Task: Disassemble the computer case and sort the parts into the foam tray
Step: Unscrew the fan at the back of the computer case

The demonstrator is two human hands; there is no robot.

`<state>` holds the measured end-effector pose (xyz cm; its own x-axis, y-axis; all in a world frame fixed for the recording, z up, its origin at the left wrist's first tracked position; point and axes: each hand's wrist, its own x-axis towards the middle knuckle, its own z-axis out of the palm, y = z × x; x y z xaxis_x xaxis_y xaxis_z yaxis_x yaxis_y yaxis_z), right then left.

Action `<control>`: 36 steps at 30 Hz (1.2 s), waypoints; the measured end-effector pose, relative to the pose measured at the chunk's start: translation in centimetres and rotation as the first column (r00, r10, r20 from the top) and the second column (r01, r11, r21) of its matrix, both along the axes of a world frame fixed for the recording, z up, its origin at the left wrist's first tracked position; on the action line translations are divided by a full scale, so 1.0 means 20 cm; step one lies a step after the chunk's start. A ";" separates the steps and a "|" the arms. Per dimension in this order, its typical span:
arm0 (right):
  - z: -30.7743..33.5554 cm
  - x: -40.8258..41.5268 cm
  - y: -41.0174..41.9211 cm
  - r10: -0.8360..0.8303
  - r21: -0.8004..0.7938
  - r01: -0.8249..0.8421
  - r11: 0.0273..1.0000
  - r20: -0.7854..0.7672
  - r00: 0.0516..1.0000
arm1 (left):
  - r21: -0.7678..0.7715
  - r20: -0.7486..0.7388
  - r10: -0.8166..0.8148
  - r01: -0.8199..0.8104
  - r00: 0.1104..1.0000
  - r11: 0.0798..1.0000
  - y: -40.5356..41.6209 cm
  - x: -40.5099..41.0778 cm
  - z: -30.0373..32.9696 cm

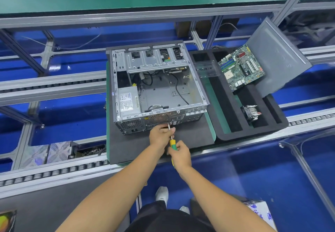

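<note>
Working left to right, the open grey steel computer case (155,88) sits at the frame's centre on a dark mat, side panel off and the main bay bare. Its silver boxed power supply (128,102) remains in the lower left corner of the case, with loose black cables and what looks like a rear fan, though that part is hard to make out. Just below the case's near edge, the left hand (159,134) pinches the metal shaft of the yellow-and-green-handled screwdriver (172,141), steering the tip to the case's rear plate; the right hand (180,153) is wrapped round the handle. Right of centre, the black foam tray (226,105) already holds a clear plastic piece (206,68), the green motherboard (241,67) and a finned black cooler (251,113), while the flat grey side panel (279,59) leans at the upper right. Roughly halfway, I judge: the power supply, cabling and drive-cage parts are still to come out and be sorted
</note>
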<state>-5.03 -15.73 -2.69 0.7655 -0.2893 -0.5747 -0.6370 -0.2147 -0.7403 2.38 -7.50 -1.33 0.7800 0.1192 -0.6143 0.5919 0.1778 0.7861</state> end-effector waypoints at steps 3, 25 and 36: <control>0.01 0.02 -0.01 -0.108 0.359 0.141 0.923 -0.110 0.988 | -0.046 -0.019 0.017 -0.018 1.000 0.999 -0.01 0.01 0.00; -0.05 0.03 -0.01 -0.108 0.133 0.102 0.986 0.039 0.993 | -0.234 -0.056 0.146 -0.155 0.988 0.960 -0.04 0.03 0.00; -0.02 0.03 -0.02 -0.029 0.270 0.053 0.961 -0.091 0.995 | -0.233 -0.110 0.242 -0.261 0.964 0.937 -0.07 0.04 0.00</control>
